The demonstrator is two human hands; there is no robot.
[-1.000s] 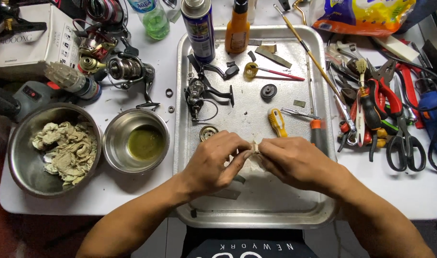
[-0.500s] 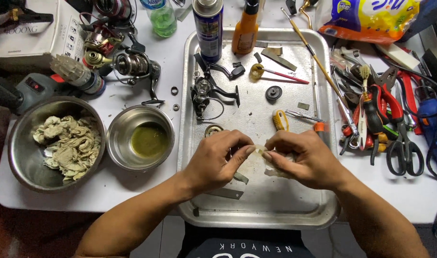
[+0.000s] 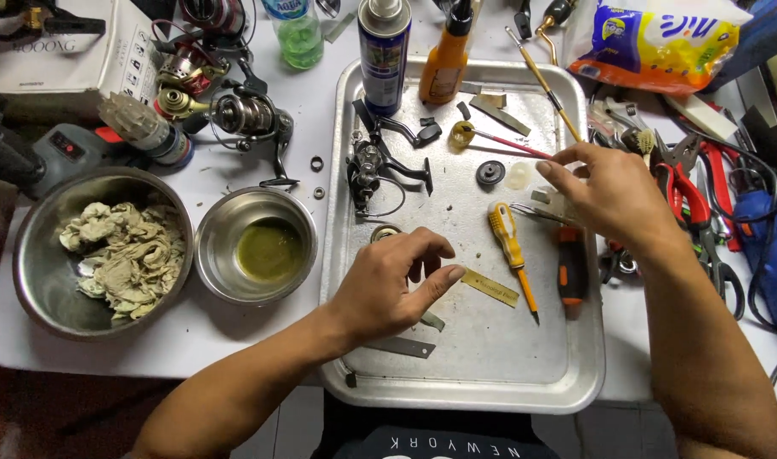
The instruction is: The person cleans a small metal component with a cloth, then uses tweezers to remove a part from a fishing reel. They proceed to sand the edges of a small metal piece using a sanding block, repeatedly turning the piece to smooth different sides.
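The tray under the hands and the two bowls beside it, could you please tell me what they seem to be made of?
The tray looks like brushed metal, probably steel or aluminium: dull grey sheen with fine scuffs. The bowl of greenish liquid and the bowl of rags look like polished stainless steel, given their bright reflective walls and thin rolled rims. The rags seem to be soiled cloth or paper.

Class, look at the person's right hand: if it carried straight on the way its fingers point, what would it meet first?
Probably the small translucent round part just beyond the right hand fingertips, on the metal tray; height above it is unclear.
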